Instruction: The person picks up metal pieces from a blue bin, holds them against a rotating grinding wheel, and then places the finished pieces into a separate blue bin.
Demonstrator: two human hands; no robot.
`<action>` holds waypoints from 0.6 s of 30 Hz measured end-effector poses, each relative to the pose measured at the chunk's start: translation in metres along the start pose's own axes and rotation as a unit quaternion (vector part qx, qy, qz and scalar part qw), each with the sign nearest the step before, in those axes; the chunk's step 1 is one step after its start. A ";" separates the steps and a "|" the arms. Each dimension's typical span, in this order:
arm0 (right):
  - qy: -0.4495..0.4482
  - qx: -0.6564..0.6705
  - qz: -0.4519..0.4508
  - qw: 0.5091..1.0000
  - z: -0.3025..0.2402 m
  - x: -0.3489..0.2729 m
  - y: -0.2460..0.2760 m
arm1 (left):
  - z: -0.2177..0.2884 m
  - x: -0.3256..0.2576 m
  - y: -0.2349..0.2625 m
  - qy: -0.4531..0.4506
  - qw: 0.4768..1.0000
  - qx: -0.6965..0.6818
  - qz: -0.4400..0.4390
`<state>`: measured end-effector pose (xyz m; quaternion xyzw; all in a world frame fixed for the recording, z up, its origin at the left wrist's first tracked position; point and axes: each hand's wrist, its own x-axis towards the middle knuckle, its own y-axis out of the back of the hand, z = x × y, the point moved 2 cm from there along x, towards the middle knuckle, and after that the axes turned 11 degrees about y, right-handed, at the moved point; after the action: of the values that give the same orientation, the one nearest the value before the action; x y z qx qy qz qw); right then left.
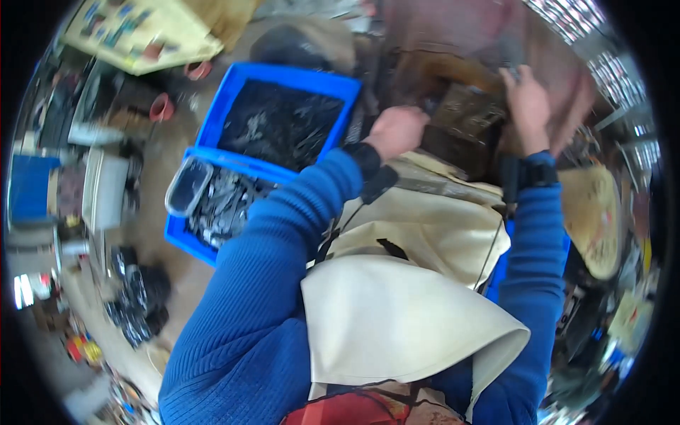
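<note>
My left hand (399, 131) is closed in a fist at the near left side of a dark, worn work recess (443, 71). Whatever its fingers hold is hidden. Beyond a dark brown block (467, 112), my right hand (530, 103) is closed, with thumb and finger around something small and greyish that blur keeps me from naming. The block sits between the two hands, its top shiny in spots. Both arms wear blue knitted sleeves with dark bands at the wrists.
Left of the work recess is a blue crate (216, 117) of dark, thin pieces. A second blue crate (185, 239) holds grey pieces and a clear plastic tub (190, 185). A cream apron (404, 319) covers my lap. To the right is a tan rounded board (591, 219).
</note>
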<state>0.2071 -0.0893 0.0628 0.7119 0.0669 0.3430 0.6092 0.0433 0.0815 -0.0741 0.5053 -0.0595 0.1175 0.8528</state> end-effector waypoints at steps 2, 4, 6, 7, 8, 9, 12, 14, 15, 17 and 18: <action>0.022 -0.001 -0.011 1.000 0.020 0.029 -0.012 | 0.005 0.003 -0.004 0.002 0.999 0.044 -0.013; 0.045 -0.024 -0.022 0.998 0.044 0.057 -0.033 | -0.001 0.006 -0.017 0.001 1.000 0.029 0.005; 0.066 -0.019 -0.031 0.997 0.045 0.075 -0.045 | -0.009 0.004 -0.019 -0.004 1.000 0.017 0.023; 0.070 -0.023 -0.037 0.997 0.049 0.080 -0.051 | -0.009 0.004 -0.022 -0.007 1.000 0.018 0.023; 0.078 -0.024 -0.042 0.996 0.045 0.086 -0.055 | -0.012 0.002 -0.021 -0.008 0.999 0.023 0.024; 0.086 -0.018 -0.044 0.995 0.043 0.091 -0.057 | -0.014 0.000 -0.020 -0.010 0.999 0.028 0.025; 0.068 -0.011 -0.076 0.995 0.042 0.098 -0.061 | -0.013 -0.002 -0.016 0.004 0.999 0.031 0.022; 0.076 -0.012 -0.071 0.994 0.055 0.102 -0.065 | -0.008 -0.001 -0.015 0.001 0.999 0.028 0.019; 0.085 -0.010 -0.064 0.994 0.057 0.103 -0.066 | -0.007 -0.001 -0.013 0.005 1.000 0.024 0.011; 0.092 -0.009 -0.057 0.994 0.061 0.105 -0.068 | -0.006 0.000 -0.013 0.011 1.000 0.015 -0.005; 0.089 -0.005 -0.059 0.994 0.059 0.105 -0.068 | -0.007 -0.001 -0.013 0.013 1.000 0.017 -0.005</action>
<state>0.3419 -0.0671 0.0420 0.6703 0.1609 0.3685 0.6238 0.0453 0.0813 -0.0886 0.5187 -0.0437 0.1204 0.8453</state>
